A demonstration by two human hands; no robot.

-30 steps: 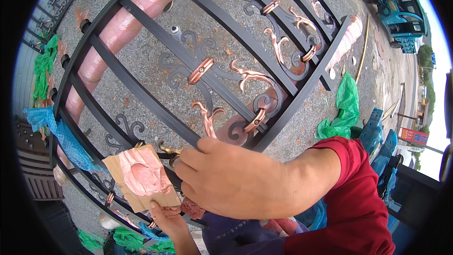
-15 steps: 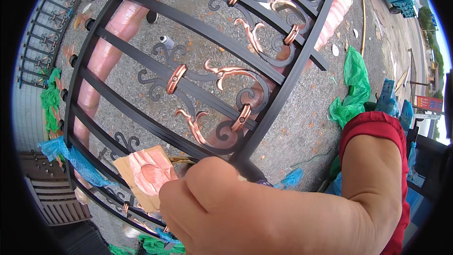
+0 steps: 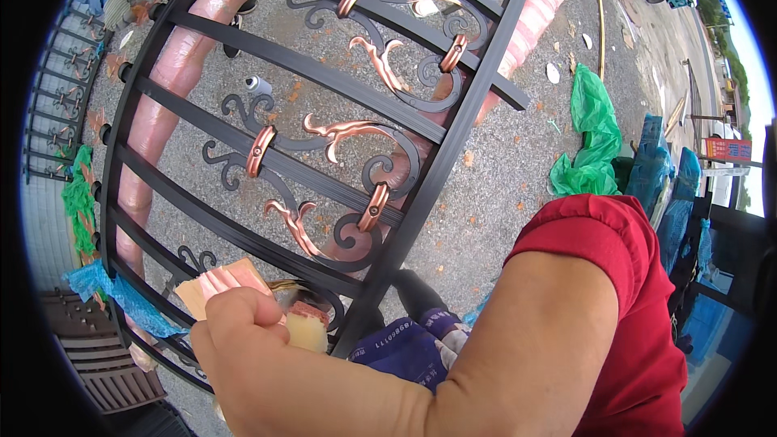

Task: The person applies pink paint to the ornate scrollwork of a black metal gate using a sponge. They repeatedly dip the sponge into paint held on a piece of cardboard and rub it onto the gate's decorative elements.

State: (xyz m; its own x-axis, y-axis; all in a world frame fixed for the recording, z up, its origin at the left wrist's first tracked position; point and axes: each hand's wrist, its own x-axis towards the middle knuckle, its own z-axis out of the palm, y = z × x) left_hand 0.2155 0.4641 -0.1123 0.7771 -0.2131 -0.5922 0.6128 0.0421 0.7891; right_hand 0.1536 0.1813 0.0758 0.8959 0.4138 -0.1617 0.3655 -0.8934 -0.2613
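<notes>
Your right hand occupies the lower left of the head view, its back toward the camera and its fingers curled over the near part of a piece of cardboard. The fingertips are hidden, so you cannot tell whether they clasp the card or something in front of it. Your left hand does not appear, and its hold, if any, cannot be told.

The cardboard, brown and bearing a pink patch, shows just beyond your knuckles, over the lower-left bars of the black metal panel; contact with those bars is unclear. Just to the right of your hand is a pale yellow block with a coarse, reddish top, partly covered at its lower end. The panel carries copper-coloured collars and leaf scrolls; a pink-wrapped roll passes beneath it.

Step in hand: judging by the curl of your fingers beside the pink patch, you appear to be working at the card, not at the collars or scrolls, none of which your hand visibly touches. Next move: it seems to call for steady support of the card, fingertips kept within the patch, and your forearm held clear of the block.
</notes>
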